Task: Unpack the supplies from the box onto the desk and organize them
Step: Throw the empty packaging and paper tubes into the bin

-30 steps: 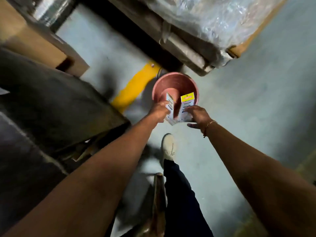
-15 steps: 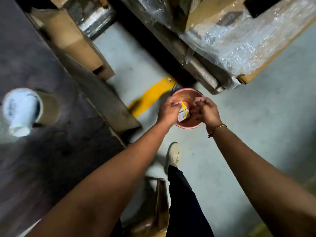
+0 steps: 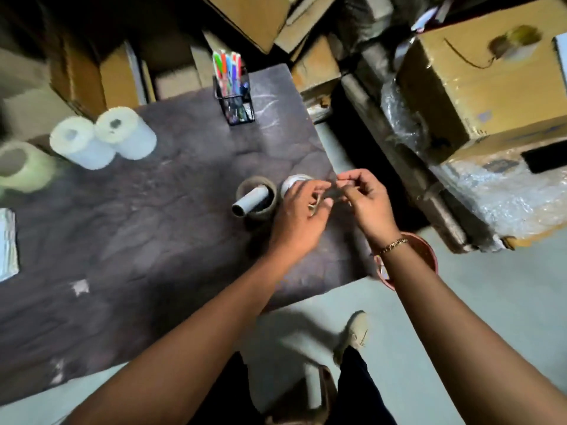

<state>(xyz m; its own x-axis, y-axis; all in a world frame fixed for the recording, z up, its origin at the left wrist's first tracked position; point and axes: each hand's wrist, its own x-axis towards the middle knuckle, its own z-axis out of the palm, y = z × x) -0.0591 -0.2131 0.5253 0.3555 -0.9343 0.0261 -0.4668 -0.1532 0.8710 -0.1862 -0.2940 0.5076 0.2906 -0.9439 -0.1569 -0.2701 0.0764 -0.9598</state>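
I read the worktop (image 3: 153, 225) carrying white rolls (image 3: 101, 139) far left, a mesh pen holder (image 3: 234, 99) at the back, and a tape roll (image 3: 256, 199) just beside the hands. Left hand (image 3: 299, 216) pinches a small pale item (image 3: 313, 206). Right hand (image 3: 368, 207) has its fingers curled; I cannot tell what it holds.

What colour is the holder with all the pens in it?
Black. The pen holder is wire mesh, seen best in the head view.
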